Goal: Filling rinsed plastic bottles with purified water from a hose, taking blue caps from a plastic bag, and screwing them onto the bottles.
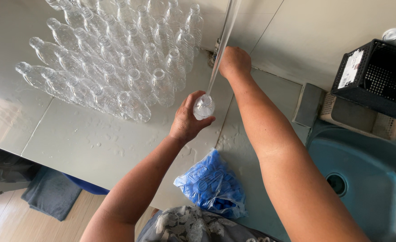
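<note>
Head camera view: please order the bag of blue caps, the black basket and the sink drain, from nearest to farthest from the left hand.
1. Bag of blue caps: just below the left hand, on the counter.
2. Sink drain: lower right, past the right forearm.
3. Black basket: far right, by the wall.

A cluster of empty clear plastic bottles (113,58) is stood uncapped on the wet, pale grey table (72,139). A clear plastic bag of blue bottle caps (213,184) is laid near the table's front edge. A black perforated plastic basket (377,78) is set above a rounded steel sink (368,175). A dark grey cloth (50,193) is seen on the wooden floor (1,219).
</note>
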